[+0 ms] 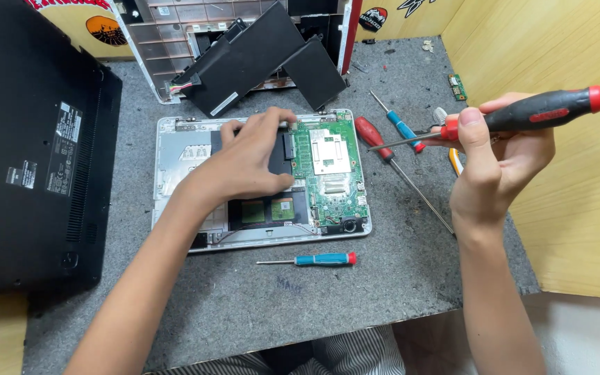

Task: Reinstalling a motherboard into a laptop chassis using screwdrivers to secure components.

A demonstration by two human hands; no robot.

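Gripping screwdriver (536, 111), left hand (244, 163) on opened laptop (175, 149)

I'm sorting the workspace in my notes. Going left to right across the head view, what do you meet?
Black laptop base → left hand on the opened laptop → green circuit board → red-handled screwdriver lying on the mat → right hand holding a black-and-red screwdriver.

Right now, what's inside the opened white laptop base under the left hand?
Inside the opened white laptop base: a green circuit board on the right and black panels in the middle. The left hand rests on the black part, hiding what lies beneath it.
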